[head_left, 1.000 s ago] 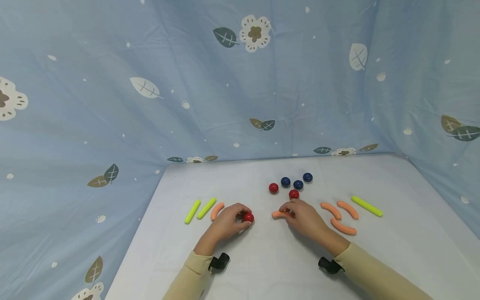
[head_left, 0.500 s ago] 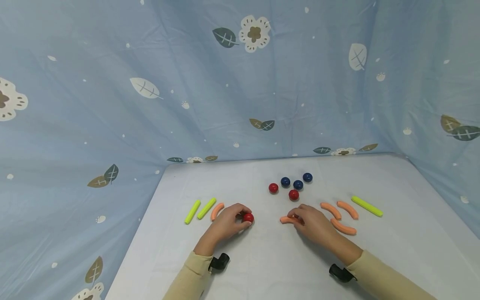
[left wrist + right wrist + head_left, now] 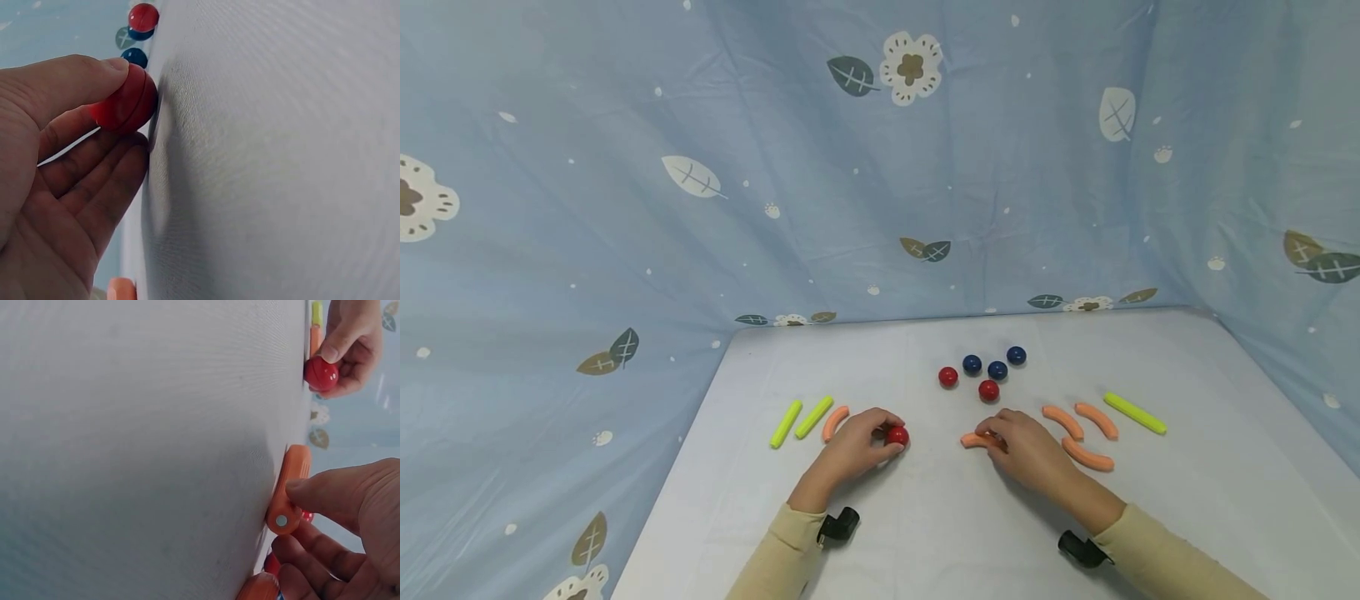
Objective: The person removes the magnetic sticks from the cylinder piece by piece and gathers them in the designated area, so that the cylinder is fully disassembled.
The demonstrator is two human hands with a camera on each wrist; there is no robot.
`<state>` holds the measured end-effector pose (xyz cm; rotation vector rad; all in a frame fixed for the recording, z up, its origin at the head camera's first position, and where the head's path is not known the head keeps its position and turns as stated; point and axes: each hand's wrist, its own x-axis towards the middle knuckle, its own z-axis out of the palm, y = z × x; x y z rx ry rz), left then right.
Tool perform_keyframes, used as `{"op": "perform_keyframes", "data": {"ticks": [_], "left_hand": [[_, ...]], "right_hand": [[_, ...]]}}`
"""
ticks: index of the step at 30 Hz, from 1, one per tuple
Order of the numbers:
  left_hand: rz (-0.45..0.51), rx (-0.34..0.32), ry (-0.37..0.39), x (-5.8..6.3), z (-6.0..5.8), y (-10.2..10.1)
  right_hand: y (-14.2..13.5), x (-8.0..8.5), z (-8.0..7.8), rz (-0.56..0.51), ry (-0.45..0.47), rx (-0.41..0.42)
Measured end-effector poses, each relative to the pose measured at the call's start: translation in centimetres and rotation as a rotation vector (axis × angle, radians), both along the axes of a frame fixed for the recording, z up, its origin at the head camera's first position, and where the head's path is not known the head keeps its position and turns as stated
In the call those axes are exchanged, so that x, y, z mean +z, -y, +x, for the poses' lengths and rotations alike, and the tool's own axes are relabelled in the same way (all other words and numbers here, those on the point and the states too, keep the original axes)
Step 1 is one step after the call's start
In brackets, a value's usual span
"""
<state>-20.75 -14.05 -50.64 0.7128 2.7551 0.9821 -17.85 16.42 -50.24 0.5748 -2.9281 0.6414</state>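
In the head view my left hand (image 3: 859, 440) holds a glossy red ball (image 3: 897, 437) on the white table. The left wrist view has the thumb on one side of that red ball (image 3: 128, 101) and fingers on the other. My right hand (image 3: 1026, 448) pinches a short, curved orange stick (image 3: 974, 440) lying on the table, apart from the red ball. A pale round spot marks the end of this orange stick (image 3: 290, 490) in the right wrist view. Part of the stick is hidden by the fingers in the head view.
Behind the hands sit red balls (image 3: 948, 377) and several dark blue balls (image 3: 972, 364). Several curved orange sticks (image 3: 1086, 455) and a yellow-green stick (image 3: 1135, 413) lie right. Left are two yellow-green sticks (image 3: 786, 424) and an orange one (image 3: 834, 423). A blue curtain (image 3: 775, 167) borders the table.
My right hand has drawn the curved orange stick a little to the right and nearer to me, away from the red balls. The left hand and its red ball have stayed put.
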Motion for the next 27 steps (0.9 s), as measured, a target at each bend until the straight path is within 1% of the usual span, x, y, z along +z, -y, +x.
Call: {"op": "perform_keyframes", "data": {"ticks": [4,8,11,14,17,21,24,27], "left_hand": [[0.005,0.001,-0.006,0.1,0.1,-0.1],[0.022,0.007,-0.020,0.0,0.0,0.0],[0.043,0.026,-0.031,-0.1,-0.2,0.2],[0.044,0.062,-0.062,-0.1,-0.6,0.4],[0.032,0.113,-0.094,0.2,-1.1,0.7],[0.025,0.180,-0.109,0.5,-1.9,1.2],[0.009,0.223,-0.129,0.7,-2.6,1.6],[-0.022,0.258,-0.162,0.9,-3.3,1.9]], "right_hand": [[0.1,0.0,0.1,-0.003,-0.016,-0.009],[0.4,0.0,0.1,-0.029,-0.049,-0.011],[0.7,0.0,0.1,-0.052,-0.056,-0.009],[1.0,-0.1,0.1,-0.065,-0.054,-0.011],[1.3,-0.2,0.1,-0.082,-0.065,-0.003],[2.0,-0.3,0.2,-0.125,-0.068,0.019],[2.6,-0.3,0.3,-0.157,-0.056,0.026],[3.2,-0.3,0.5,-0.152,-0.055,0.027]]}}
